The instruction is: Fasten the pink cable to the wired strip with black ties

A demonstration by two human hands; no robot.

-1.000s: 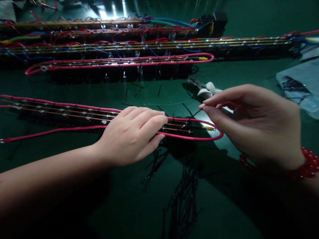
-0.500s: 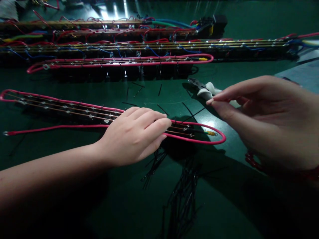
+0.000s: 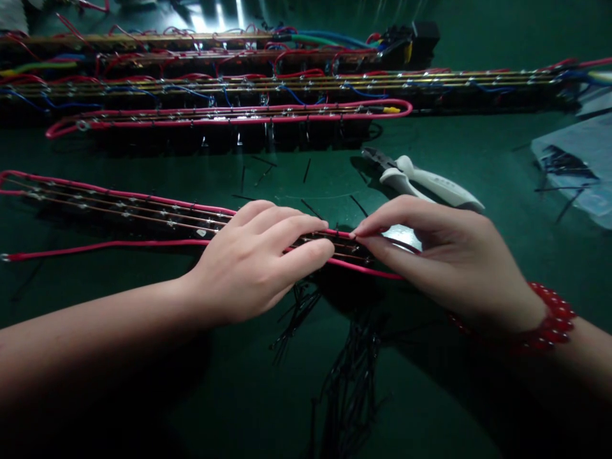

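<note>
The left hand [image 3: 255, 258] lies flat, fingers spread, pressing on the wired strip [image 3: 119, 213] exactly as it did a second ago; it pins the strip to the green surface [image 3: 468, 127] rather than gripping it. The pink wire [image 3: 95, 245] runs out to the left of that hand and loops back under it. The change is on the right: the right hand [image 3: 444, 258], which a second ago hovered up and away with a thin black tie pinched at its fingertips, has come down to the strip's end, fingertips closed in a pinch just beside the left hand's fingers. Whether the tie is still between them cannot be told. Beyond the right hand lie white-handled cutters [image 3: 421, 182]; below both hands sits a pile of black ties [image 3: 351, 376]. More strips [image 3: 229, 115] lie farther off. Nothing blocks either hand.
</note>
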